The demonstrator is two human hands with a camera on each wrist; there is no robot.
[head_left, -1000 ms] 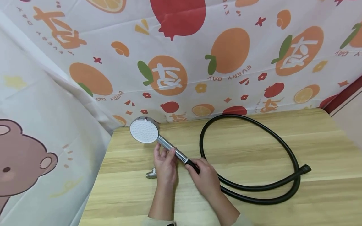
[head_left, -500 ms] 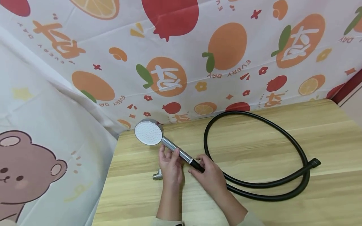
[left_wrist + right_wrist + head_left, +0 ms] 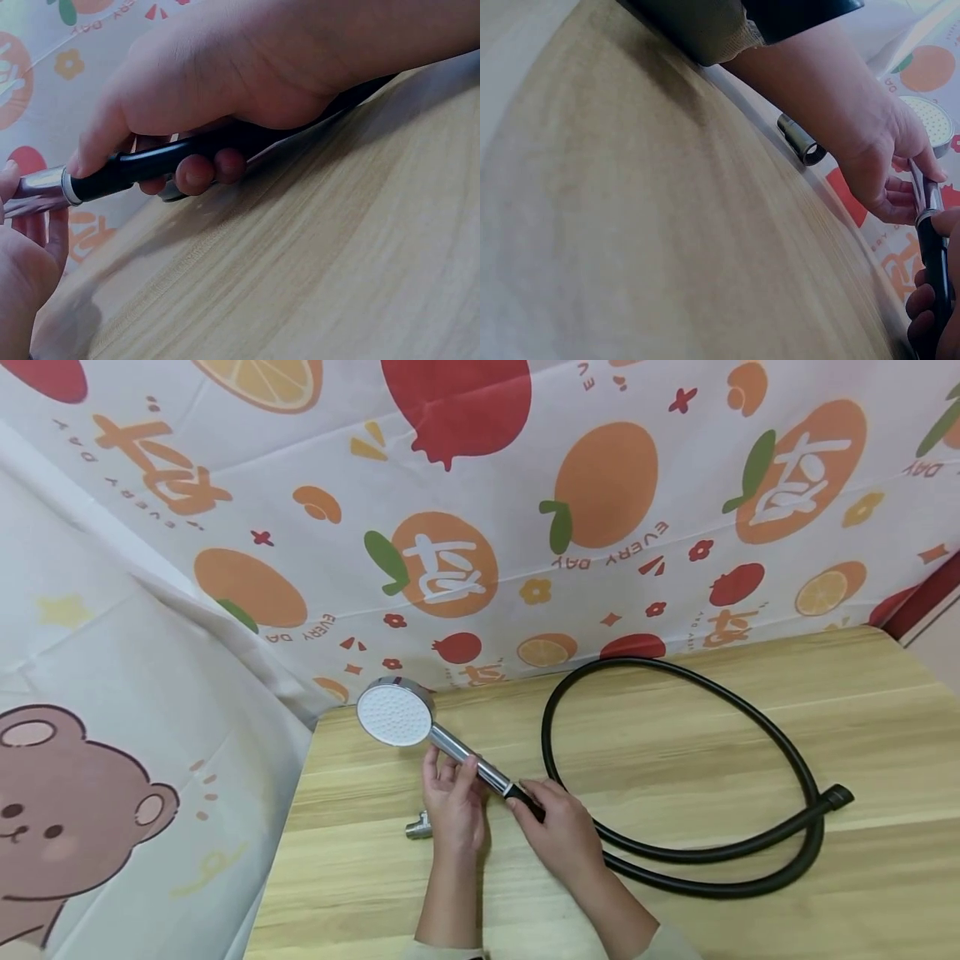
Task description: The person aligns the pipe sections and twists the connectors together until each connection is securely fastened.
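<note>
A chrome hand shower (image 3: 393, 716) with a white spray face is held tilted above the table, its head at the upper left. My left hand (image 3: 455, 810) grips its chrome handle from below, thumb on top. The black end of a shower hose (image 3: 217, 140) meets the handle's lower end at a pale ring. Around that black end curl the fingers of my right hand (image 3: 564, 833), thumb close to the ring. In the right wrist view, the left hand (image 3: 877, 161) pinches the handle just above the join. Part of the hose is hidden under the right hand.
The hose (image 3: 712, 889) lies in a wide loop on the wooden table (image 3: 337, 877), its free end (image 3: 838, 796) pointing right. A small metal fitting (image 3: 418, 827) lies behind the left wrist. Fruit-printed cloth (image 3: 525, 527) hangs along the back edge.
Half a second ago my right thumb and forefinger were spread off the hose's black end; now they press round it again. The left hand keeps its grip. The head view has shifted slightly.
</note>
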